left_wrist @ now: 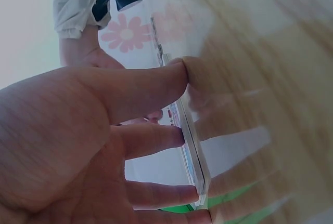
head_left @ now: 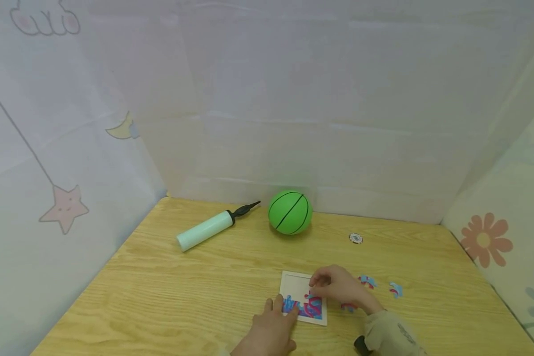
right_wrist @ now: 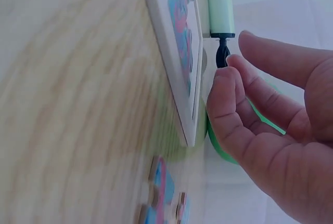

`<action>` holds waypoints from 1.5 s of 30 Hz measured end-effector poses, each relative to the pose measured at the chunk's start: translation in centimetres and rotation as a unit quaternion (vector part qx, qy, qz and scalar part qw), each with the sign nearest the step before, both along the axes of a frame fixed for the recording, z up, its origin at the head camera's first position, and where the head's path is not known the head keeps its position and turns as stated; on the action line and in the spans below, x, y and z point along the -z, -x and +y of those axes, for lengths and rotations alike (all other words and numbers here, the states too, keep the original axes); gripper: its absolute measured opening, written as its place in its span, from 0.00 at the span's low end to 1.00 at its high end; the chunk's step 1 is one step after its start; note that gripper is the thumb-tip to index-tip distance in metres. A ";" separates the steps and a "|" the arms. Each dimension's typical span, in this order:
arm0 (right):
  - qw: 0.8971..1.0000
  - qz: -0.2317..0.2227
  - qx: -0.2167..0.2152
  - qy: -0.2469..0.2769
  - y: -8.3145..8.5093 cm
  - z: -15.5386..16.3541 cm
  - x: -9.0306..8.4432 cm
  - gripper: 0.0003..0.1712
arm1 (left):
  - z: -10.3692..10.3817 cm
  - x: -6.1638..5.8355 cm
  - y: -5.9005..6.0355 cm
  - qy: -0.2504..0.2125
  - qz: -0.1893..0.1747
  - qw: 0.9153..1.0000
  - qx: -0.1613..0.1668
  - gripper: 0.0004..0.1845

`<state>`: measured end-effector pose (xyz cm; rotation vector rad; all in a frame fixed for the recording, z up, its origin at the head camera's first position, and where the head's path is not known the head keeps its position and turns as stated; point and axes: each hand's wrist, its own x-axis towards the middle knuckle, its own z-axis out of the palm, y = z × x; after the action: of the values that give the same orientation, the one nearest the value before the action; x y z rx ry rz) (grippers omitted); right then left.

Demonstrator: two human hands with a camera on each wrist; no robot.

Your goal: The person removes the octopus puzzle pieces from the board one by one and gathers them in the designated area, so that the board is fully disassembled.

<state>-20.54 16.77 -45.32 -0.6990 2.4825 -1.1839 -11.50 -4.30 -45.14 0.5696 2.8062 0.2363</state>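
Observation:
A square jigsaw puzzle in a pale tray (head_left: pixel 287 284) lies on the table, with blue, purple and pink pieces (head_left: pixel 312 307) along its near side and up its right side. My left hand (head_left: pixel 273 324) rests at the tray's near left corner, fingers spread and fairly straight, fingertips on its edge. Over the right side of the tray is my right hand (head_left: pixel 338 286). In the right wrist view its fingers (right_wrist: pixel 226 96) bend loosely, the thumb stands apart from them, and nothing shows between. Loose puzzle pieces (head_left: pixel 367 281) lie to the right, one partly hidden under the right forearm.
Behind the tray sits a green ball (head_left: pixel 290 212) with black lines. A pale mint hand pump (head_left: pixel 206 230) with a black nozzle lies to its left. A poker chip (head_left: pixel 356 238) is at the back right. Another loose piece (head_left: pixel 395 289) lies farther right on the wooden table (head_left: pixel 160 296).

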 end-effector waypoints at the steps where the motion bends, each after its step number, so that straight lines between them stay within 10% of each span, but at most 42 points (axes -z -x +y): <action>1: 1.000 -0.002 0.001 0.002 0.1 -0.3 -0.1 0.06 | 0.0 0.0 0.0 -0.001 0.001 1.000 0.001 0.35; 11: 0.998 -0.059 0.019 0.013 0.7 -1.2 0.0 0.05 | 0.0 -0.1 -0.1 0.006 0.008 1.000 0.011 0.35; 45: 0.998 0.011 0.003 -0.055 1.0 -1.4 0.2 0.06 | 0.0 -0.3 0.0 0.003 -0.007 1.000 0.000 0.35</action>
<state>-21.59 15.38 -45.56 -0.6791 2.5472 -1.0388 -11.50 -4.27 -44.80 0.5654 2.7923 0.2299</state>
